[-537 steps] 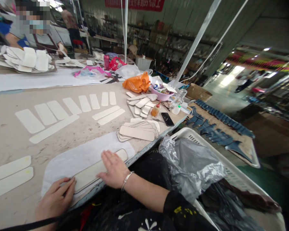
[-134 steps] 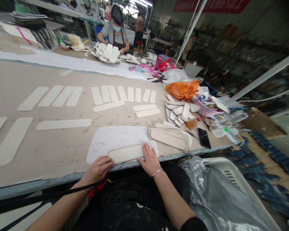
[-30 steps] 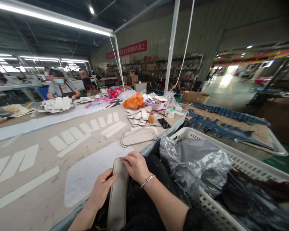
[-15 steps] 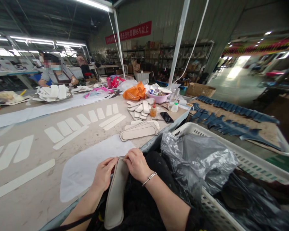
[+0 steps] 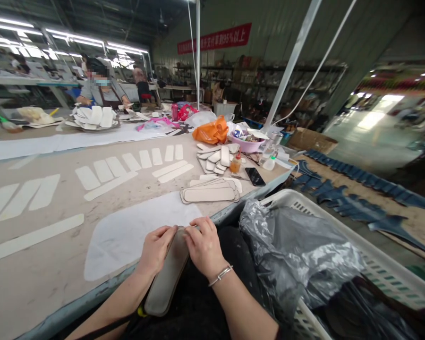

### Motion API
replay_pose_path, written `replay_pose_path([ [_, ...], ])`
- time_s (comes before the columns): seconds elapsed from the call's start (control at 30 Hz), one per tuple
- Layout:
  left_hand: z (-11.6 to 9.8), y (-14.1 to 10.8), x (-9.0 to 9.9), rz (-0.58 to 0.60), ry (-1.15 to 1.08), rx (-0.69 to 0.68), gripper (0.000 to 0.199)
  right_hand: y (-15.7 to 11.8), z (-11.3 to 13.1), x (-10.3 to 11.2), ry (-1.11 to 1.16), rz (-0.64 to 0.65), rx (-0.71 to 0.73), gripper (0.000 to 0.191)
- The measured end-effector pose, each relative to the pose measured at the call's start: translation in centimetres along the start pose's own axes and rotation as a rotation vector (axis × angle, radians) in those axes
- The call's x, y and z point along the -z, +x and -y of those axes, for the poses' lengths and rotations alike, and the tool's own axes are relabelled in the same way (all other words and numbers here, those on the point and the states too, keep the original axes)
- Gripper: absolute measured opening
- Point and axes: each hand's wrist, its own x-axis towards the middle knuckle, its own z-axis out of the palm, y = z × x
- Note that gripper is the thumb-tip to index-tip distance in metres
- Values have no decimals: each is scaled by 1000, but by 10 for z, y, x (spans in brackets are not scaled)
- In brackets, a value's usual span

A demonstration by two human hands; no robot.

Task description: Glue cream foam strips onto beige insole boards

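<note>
A long grey strip with rounded ends and a stitched-looking rim [image 5: 167, 278] slants over my lap at the table's near edge. My left hand [image 5: 158, 249] pinches its upper left edge between thumb and fingers. On the opposite edge, near the top end, my right hand [image 5: 202, 245] grips it with bent fingers; a metal bracelet circles that wrist. Just beyond the hands lies a white sheet [image 5: 116, 241] on the table. A stack of similar pale, dark-edged strips [image 5: 208, 192] sits further off, slightly to the right.
White pieces [image 5: 115, 169] lie in rows across the table [image 5: 56, 245]. A glue bottle [image 5: 235, 163], phone [image 5: 255, 176], orange bag [image 5: 212, 130] and pink basin [image 5: 248, 144] stand at the far right. Beside me is a white crate [image 5: 286, 196] with a grey plastic bag [image 5: 297, 241]. A co-worker [image 5: 102, 89] sits opposite.
The view has turned left, so the surroundings sit further right. The strip's lower end has swung left and up, and it looks straighter. Both hands still hold its top end.
</note>
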Motion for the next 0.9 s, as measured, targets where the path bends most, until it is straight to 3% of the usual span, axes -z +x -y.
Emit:
replay_pose_path([
  [0.13,6,-9,-4,20,65,-33,34,0,-9,-7,161,-39,-116,3],
  [0.23,9,-9,-3,31,89,-39,34,-1,-8,-8,241,-33,-184,7],
  [0.43,5,-1,2,-3,51,-26,33,-6,10,-6,152,128,83,11],
  [0.57,1,-1,7,18,68,-12,30,-7,16,-1,168,123,113,10],
  [0.73,-4,0,7,-7,15,70,35,-7,27,9,238,241,282,9],
  [0.83,-5,-1,5,4,-37,106,37,-8,29,9,286,207,267,8],
  [0.9,-5,-4,4,24,-66,113,34,-7,24,4,296,108,140,7],
])
